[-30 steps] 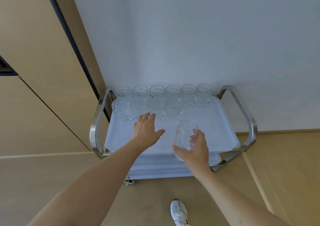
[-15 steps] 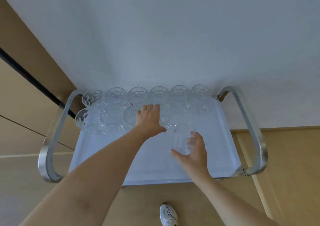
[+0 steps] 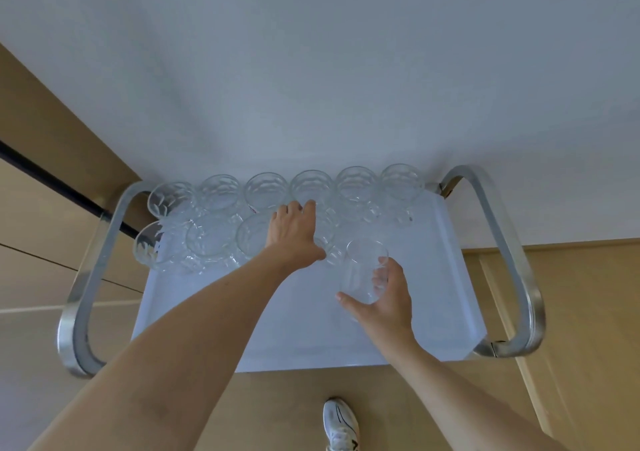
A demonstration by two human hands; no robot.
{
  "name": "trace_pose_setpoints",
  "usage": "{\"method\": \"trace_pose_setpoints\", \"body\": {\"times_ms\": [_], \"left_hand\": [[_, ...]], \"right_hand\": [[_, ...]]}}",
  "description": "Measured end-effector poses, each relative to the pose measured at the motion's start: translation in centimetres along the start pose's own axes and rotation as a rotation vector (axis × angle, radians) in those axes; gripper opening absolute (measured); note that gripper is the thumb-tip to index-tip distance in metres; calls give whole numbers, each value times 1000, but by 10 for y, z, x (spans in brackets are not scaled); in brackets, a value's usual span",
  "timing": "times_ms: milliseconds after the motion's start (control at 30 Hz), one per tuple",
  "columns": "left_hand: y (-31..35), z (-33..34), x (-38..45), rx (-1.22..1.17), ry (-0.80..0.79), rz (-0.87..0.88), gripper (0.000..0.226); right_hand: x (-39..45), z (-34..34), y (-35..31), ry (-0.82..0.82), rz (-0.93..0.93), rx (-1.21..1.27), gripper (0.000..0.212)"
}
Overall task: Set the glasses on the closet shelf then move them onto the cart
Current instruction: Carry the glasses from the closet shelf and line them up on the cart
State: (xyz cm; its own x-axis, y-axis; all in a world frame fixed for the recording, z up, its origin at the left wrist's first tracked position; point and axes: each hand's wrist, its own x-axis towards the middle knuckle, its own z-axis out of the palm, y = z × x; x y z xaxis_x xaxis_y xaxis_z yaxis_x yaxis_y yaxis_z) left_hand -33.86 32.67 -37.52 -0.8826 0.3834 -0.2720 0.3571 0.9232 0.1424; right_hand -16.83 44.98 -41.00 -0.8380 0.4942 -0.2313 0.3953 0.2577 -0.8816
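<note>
The cart has a white top tray (image 3: pixel 277 329), and several clear cut glasses (image 3: pixel 266 191) stand on it in two rows along the back edge. My left hand (image 3: pixel 294 234) reaches over the front row; its fingers lie fairly straight across the top of a glass there, thumb beside it. My right hand (image 3: pixel 388 298) grips a plain clear tumbler (image 3: pixel 362 270) from the side. The tumbler is held slightly tilted, just to the right of the front row and low over the tray. I cannot tell whether its base touches the tray.
Chrome loop handles rise at the cart's left end (image 3: pixel 86 277) and right end (image 3: pixel 512 260). A white wall (image 3: pixel 311 70) stands directly behind the cart. Tan closet panels (image 3: pixel 34 173) are at the left. My white shoe (image 3: pixel 341 426) is on the wood floor.
My left hand moved forward from the bare tray onto the front row of glasses. My right hand carried the tumbler forward and lower toward that row. The view closed in on the cart.
</note>
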Motion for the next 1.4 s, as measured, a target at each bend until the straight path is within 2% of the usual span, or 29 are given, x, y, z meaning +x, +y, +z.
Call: {"method": "trace_pose_setpoints", "body": {"times_ms": [367, 567, 933, 1100, 1400], "left_hand": [[-3, 1, -23, -27, 54, 22, 108], [-18, -5, -64, -30, 139, 39, 92], [-70, -1, -184, -89, 223, 46, 83], [-103, 20, -237, -124, 233, 46, 80], [-144, 94, -304, -195, 156, 17, 73]], "right_hand": [[-11, 1, -5, -9, -15, 5, 93], [-37, 7, -23, 3, -77, 6, 91], [-135, 39, -47, 7, -180, 39, 90], [-179, 64, -36, 34, -206, 43, 91], [-241, 102, 10, 18, -117, 58, 84]]}}
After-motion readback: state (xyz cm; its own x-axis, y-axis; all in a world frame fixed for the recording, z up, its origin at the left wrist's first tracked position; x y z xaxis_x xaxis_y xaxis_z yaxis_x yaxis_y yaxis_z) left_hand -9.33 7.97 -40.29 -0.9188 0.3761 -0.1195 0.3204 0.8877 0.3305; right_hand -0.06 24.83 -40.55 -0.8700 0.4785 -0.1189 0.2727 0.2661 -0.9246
